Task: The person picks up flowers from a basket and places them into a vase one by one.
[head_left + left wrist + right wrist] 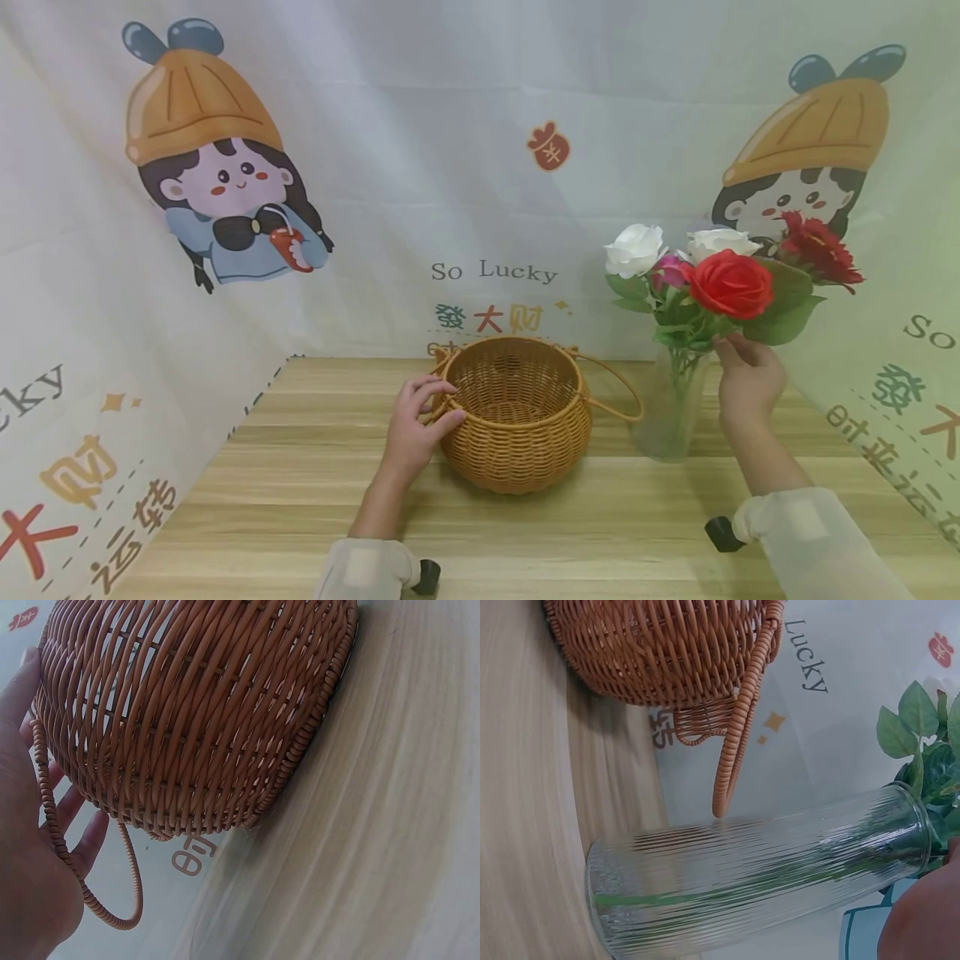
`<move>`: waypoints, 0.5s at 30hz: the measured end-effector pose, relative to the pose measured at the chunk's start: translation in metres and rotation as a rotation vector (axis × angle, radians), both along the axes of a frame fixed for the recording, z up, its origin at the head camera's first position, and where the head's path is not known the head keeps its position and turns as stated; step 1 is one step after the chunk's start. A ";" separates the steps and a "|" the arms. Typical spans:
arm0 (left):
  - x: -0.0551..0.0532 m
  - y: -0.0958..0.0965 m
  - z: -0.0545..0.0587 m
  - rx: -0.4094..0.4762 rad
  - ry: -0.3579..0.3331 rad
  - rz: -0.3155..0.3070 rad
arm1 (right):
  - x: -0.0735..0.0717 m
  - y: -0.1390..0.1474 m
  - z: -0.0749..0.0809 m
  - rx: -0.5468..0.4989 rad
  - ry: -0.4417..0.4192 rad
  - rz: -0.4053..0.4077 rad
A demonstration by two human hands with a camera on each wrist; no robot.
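A round wicker basket (517, 454) stands upright in the middle of the wooden table, its handles folded down at both sides. My left hand (420, 421) holds the basket's left side at the rim; in the left wrist view a handle (56, 817) crosses the palm. Right of it is a clear ribbed vase (663, 417) with artificial flowers: white roses (635, 250), a red rose (731, 283), a pink bloom (670, 272) and a dark red daisy-like flower (821, 250). My right hand (752, 379) pinches at stems or leaves just above the vase mouth; the fingertips are partly hidden.
A pale cloth printed with cartoon figures (225, 183) and lettering hangs behind and along both sides of the table (300, 500). The basket's right handle (618, 387) reaches out close to the vase. Green stems (705, 892) show through the vase wall.
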State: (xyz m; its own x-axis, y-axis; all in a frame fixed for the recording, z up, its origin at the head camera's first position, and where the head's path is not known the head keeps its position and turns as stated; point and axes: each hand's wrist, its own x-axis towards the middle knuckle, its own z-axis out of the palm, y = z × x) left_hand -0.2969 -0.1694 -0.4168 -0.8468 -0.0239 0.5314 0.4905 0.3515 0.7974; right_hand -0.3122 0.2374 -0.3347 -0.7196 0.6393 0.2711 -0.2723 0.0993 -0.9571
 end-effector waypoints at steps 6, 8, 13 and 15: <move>0.001 0.000 0.001 -0.001 0.003 0.000 | 0.000 -0.001 0.001 -0.033 0.013 0.002; 0.001 0.000 0.001 0.001 0.002 0.000 | 0.001 -0.001 0.001 -0.036 0.008 0.004; 0.000 0.000 0.000 0.001 0.001 0.003 | 0.001 -0.002 0.001 -0.065 -0.001 0.019; 0.000 0.000 0.000 -0.002 -0.002 0.003 | 0.001 -0.002 0.000 -0.076 -0.001 0.025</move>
